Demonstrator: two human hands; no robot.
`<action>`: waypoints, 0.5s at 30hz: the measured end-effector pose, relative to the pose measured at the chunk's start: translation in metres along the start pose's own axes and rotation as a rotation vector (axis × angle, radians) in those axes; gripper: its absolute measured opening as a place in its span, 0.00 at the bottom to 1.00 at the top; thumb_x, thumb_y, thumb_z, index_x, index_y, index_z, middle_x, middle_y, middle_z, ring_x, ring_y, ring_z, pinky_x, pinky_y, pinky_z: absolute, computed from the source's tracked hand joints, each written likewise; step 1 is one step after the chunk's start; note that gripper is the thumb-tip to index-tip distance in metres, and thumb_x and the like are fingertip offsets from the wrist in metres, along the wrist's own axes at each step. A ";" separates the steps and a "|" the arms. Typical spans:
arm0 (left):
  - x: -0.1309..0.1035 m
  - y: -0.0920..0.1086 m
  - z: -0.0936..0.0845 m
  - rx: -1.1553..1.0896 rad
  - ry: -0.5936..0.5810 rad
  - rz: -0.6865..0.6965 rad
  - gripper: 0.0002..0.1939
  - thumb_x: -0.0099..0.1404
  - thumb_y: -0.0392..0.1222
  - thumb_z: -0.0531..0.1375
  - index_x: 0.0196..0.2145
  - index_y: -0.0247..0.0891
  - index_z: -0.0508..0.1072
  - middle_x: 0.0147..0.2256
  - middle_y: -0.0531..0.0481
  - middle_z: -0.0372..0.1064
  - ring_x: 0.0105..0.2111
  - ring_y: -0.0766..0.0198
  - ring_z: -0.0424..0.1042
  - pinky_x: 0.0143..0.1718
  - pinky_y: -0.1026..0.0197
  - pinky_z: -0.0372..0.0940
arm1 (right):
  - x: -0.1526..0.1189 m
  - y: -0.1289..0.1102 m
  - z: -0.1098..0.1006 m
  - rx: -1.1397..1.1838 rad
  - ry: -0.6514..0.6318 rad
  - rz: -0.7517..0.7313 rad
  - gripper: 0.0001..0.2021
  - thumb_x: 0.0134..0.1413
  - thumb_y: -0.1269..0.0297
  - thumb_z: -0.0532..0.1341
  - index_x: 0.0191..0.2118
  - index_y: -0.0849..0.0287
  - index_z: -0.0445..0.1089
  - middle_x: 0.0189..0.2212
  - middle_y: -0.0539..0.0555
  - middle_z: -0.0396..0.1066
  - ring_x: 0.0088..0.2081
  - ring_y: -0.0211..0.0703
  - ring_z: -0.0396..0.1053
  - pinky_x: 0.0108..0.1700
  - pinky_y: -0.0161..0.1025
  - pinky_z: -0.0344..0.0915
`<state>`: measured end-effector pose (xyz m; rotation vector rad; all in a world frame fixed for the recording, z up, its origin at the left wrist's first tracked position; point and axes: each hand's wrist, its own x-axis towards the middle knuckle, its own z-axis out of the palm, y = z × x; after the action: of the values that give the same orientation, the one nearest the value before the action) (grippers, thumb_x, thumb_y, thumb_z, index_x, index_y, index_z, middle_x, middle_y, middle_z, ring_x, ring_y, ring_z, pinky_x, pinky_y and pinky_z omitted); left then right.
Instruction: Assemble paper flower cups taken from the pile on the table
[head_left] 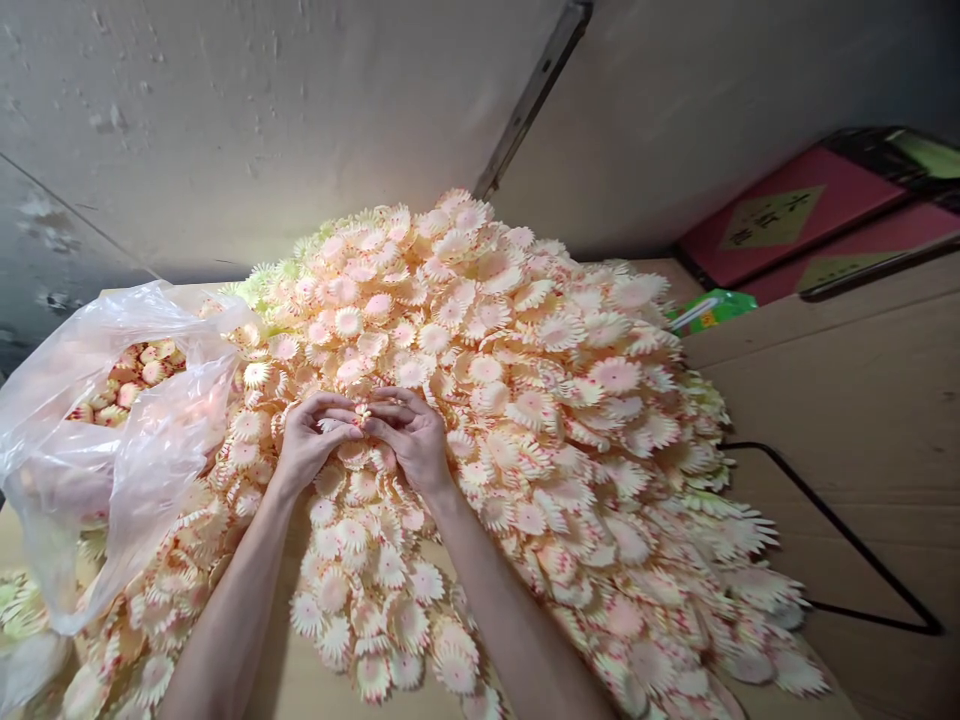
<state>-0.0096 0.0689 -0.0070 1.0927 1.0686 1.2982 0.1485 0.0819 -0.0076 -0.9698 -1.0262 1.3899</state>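
A big heap of pale cream and pink artificial flower pieces (529, 410) with fringed edges covers the table. Over its near middle, both hands meet at one small cream flower piece (363, 413). My left hand (319, 437) pinches it from the left with thumb and fingers. From the right, my right hand (409, 437) closes thumb and fingertips on the same piece. The piece is mostly hidden by the fingertips.
At the left, a translucent plastic bag (161, 430) holds small, closed flower pieces (139, 375). Cardboard (847, 400), a bent black metal rod (847, 517), red boxes (795, 215) and a green packet (712, 310) are at the right. A wall rises behind.
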 end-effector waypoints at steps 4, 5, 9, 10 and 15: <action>0.000 0.001 0.000 -0.021 -0.009 -0.009 0.18 0.50 0.45 0.73 0.37 0.36 0.75 0.31 0.46 0.79 0.30 0.60 0.79 0.35 0.60 0.74 | -0.002 -0.001 0.002 -0.019 0.054 -0.018 0.18 0.39 0.57 0.75 0.36 0.57 0.73 0.29 0.51 0.79 0.31 0.45 0.77 0.33 0.38 0.75; 0.000 0.002 0.001 -0.023 -0.005 -0.009 0.18 0.51 0.45 0.72 0.37 0.35 0.75 0.31 0.46 0.79 0.30 0.61 0.79 0.36 0.60 0.74 | -0.003 -0.002 0.002 -0.021 0.054 -0.022 0.17 0.40 0.56 0.74 0.35 0.57 0.73 0.29 0.52 0.78 0.31 0.45 0.77 0.32 0.38 0.75; 0.000 0.006 0.005 -0.024 0.029 -0.004 0.17 0.52 0.44 0.72 0.36 0.35 0.75 0.30 0.48 0.79 0.29 0.64 0.78 0.36 0.62 0.73 | -0.004 -0.002 0.003 -0.021 0.034 -0.057 0.14 0.44 0.56 0.73 0.33 0.56 0.72 0.29 0.52 0.77 0.31 0.44 0.76 0.30 0.36 0.74; -0.001 0.007 0.006 -0.028 0.034 -0.004 0.17 0.51 0.44 0.72 0.36 0.35 0.74 0.29 0.48 0.78 0.29 0.64 0.78 0.36 0.62 0.73 | -0.004 -0.002 0.003 -0.025 0.034 -0.073 0.13 0.45 0.56 0.73 0.33 0.56 0.72 0.28 0.51 0.76 0.30 0.43 0.76 0.30 0.36 0.74; -0.002 0.008 0.008 -0.029 0.058 -0.010 0.18 0.51 0.45 0.72 0.35 0.35 0.73 0.28 0.49 0.77 0.27 0.66 0.76 0.33 0.64 0.72 | -0.002 0.003 0.001 -0.085 0.042 -0.171 0.09 0.50 0.58 0.70 0.33 0.57 0.73 0.29 0.51 0.76 0.31 0.42 0.76 0.35 0.36 0.74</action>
<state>-0.0030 0.0670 0.0019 1.0322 1.0943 1.3403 0.1464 0.0803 -0.0099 -0.9470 -1.1172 1.1888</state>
